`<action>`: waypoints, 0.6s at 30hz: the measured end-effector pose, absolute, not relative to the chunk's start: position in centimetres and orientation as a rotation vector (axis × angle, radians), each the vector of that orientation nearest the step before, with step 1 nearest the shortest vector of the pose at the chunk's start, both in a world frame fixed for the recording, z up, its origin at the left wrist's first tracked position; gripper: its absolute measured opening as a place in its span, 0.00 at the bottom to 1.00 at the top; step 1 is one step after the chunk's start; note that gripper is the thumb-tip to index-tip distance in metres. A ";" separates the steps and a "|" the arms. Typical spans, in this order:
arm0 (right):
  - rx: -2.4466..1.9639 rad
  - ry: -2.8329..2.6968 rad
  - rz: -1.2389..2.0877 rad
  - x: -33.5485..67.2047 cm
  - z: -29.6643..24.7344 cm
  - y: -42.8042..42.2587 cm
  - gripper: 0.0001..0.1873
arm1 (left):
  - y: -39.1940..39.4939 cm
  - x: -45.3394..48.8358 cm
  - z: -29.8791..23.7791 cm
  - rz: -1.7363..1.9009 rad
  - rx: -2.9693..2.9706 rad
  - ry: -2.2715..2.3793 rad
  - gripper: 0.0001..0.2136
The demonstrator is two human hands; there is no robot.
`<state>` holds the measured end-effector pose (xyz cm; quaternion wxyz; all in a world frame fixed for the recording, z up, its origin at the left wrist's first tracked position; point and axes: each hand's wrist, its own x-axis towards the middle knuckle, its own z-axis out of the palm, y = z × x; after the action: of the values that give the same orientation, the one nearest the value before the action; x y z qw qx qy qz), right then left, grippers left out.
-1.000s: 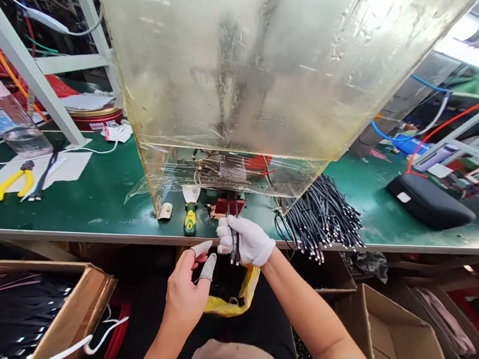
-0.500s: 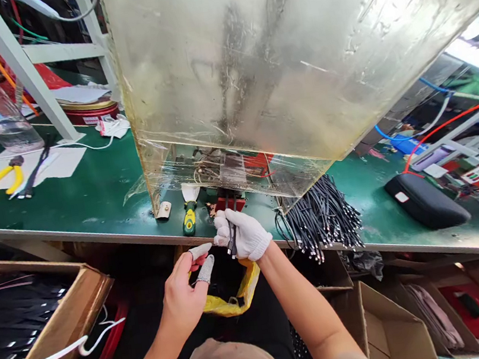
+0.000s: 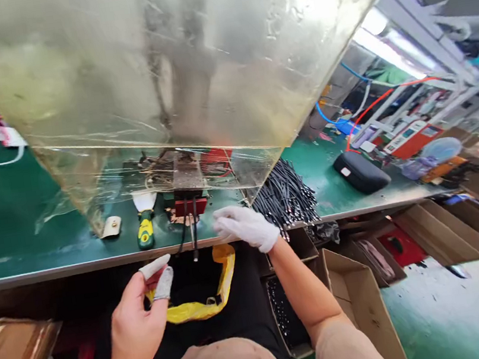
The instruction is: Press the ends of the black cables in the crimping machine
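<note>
The right hand [image 3: 246, 226] (white-gloved) is near black cables [image 3: 285, 193].

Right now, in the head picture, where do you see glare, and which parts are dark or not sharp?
Head view: glare whitens the upper right of the shield, and the lamp looks overexposed; head view: the inside of the bag is nearly black; head view: the cables are fairly readable, the picture's right edge soft.

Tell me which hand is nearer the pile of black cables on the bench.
Right. The right hand is just left of the pile of black cables; the left hand is farther left, short of the bench.
</note>
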<state>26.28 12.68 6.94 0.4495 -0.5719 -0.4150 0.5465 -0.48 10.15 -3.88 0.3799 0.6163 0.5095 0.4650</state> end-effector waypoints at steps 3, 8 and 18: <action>-1.889 -1.262 0.675 32.8 9.4 11.3 0.10 | 10.4 -0.5 -3.7 1.180 1.562 1.312 0.17; -2.511 -1.295 -0.009 41.7 10.6 12.5 0.22 | 10.3 1.3 -2.3 1.180 1.562 1.268 0.19; -2.223 -1.018 0.224 42.0 11.1 14.4 0.07 | 11.5 2.1 1.4 1.153 1.501 1.324 0.17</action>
<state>41.99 14.44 11.11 0.3365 -0.8525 -0.3906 0.0858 2.05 11.49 1.35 0.4042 0.5943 0.5242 0.4568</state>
